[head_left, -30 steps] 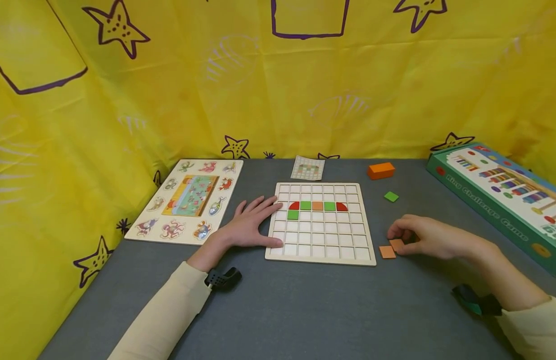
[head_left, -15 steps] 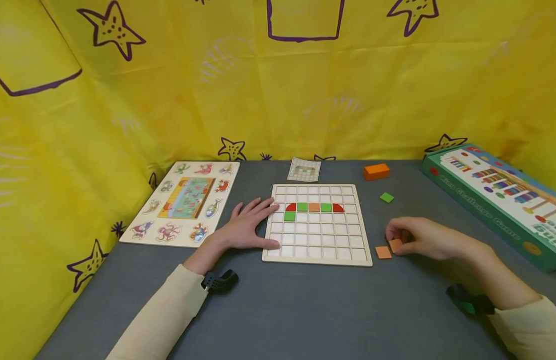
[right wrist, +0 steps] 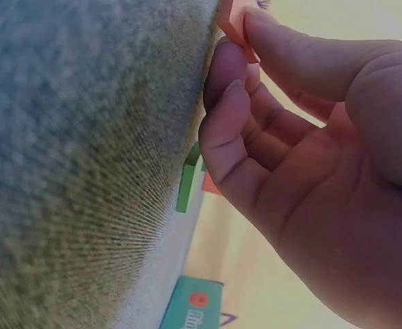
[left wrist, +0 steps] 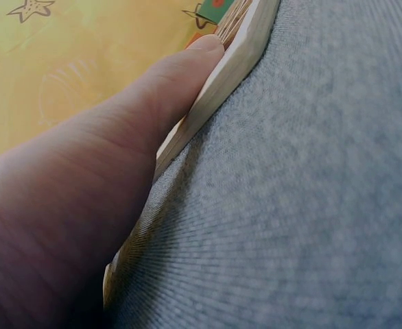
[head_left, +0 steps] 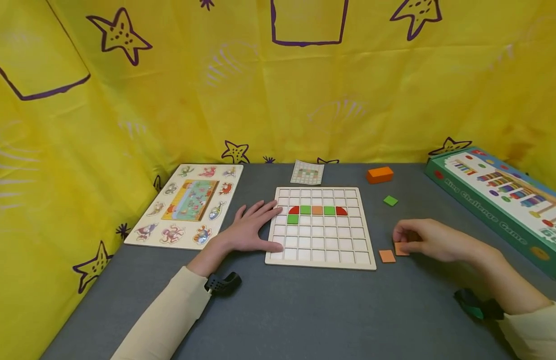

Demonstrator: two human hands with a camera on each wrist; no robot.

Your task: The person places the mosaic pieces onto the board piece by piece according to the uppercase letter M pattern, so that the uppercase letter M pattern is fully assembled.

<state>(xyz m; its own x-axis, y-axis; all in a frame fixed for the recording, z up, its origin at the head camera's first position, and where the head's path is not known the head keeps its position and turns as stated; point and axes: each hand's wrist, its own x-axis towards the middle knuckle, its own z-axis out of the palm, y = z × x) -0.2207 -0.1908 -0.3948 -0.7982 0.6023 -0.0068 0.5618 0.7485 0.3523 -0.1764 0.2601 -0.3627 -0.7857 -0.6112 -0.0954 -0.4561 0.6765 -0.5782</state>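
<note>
My left hand (head_left: 250, 232) rests on the left edge of a wooden grid board (head_left: 322, 266), fingers spread and straight. The left wrist view shows its thumb (left wrist: 180, 75) against the board's rim. On the board lie a row of red, green and orange pieces and one green square (head_left: 293, 219) below the row's left end. Right of the board, my right hand (head_left: 428, 241) pinches an orange square tile (right wrist: 235, 20) between thumb and fingers, just above or at the table. Another orange tile (head_left: 387, 256) lies close by on its left.
A green tile (head_left: 390, 200) and an orange block (head_left: 379, 175) lie beyond the right hand. A pattern card (head_left: 307, 172) lies behind the board. A sea-animal puzzle board (head_left: 138, 240) is at left, a green game box (head_left: 480, 207) at right.
My right hand has shifted slightly right with the pinched orange tile, widening the gap to the other orange tile. The left hand stays on the board. The head view has tilted slightly.
</note>
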